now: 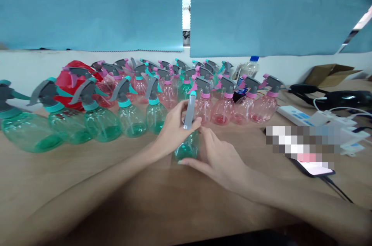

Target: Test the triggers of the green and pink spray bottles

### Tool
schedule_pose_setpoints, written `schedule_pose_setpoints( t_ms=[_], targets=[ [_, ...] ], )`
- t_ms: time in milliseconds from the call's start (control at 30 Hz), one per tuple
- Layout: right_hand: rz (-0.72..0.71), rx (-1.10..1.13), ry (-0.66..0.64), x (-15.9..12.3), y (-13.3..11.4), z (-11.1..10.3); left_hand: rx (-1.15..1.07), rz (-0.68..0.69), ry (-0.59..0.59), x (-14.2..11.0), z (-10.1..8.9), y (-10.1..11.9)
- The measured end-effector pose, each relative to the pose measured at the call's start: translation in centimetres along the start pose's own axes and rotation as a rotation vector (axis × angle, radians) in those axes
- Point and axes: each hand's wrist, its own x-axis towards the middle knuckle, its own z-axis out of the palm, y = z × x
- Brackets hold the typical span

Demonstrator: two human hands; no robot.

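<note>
A green spray bottle [188, 148] with a grey spray head stands upright on the table between my two hands. My left hand [173, 129] is closed around its neck and spray head, thumb in front, with some fingers hidden behind. Around the lower body curves my right hand [222, 157], its thumb near the base and its other fingers on the far right side. Just beyond my left hand sits a green spray bottle with a turquoise collar [156, 116]. A pink spray bottle [204, 109] is close behind the held one.
Green spray bottles [103, 124] line the left, pink ones [223, 112] the right, with several more behind. A red plastic bag [77, 79] lies among them. At right are a phone [316, 168] with a cable, a power strip [296, 116] and a cardboard box [328, 74].
</note>
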Motion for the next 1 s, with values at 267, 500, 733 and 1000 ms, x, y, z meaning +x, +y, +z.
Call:
schedule_pose_setpoints(
  t_ms=[267, 500, 733, 1000],
  targets=[
    [-0.186, 0.145, -0.187, -1.0, 0.6, -1.1, -0.151, -0.022, -0.024, -0.3, -0.9, -1.5],
    [-0.23, 0.123, -0.201, 0.4, 6.7, 0.3, -0.089, -0.018, -0.082, 0.2, -1.9, -1.9],
    [-0.283, 0.101, -0.139, 0.0, 10.1, 2.6, 0.014, -0.047, -0.099, 0.0, -1.7, -2.4],
    [-0.251, 0.098, -0.167, -0.2, 10.1, 2.9, 0.101, -0.061, -0.049, 0.2, -1.9, -1.0]
  ],
)
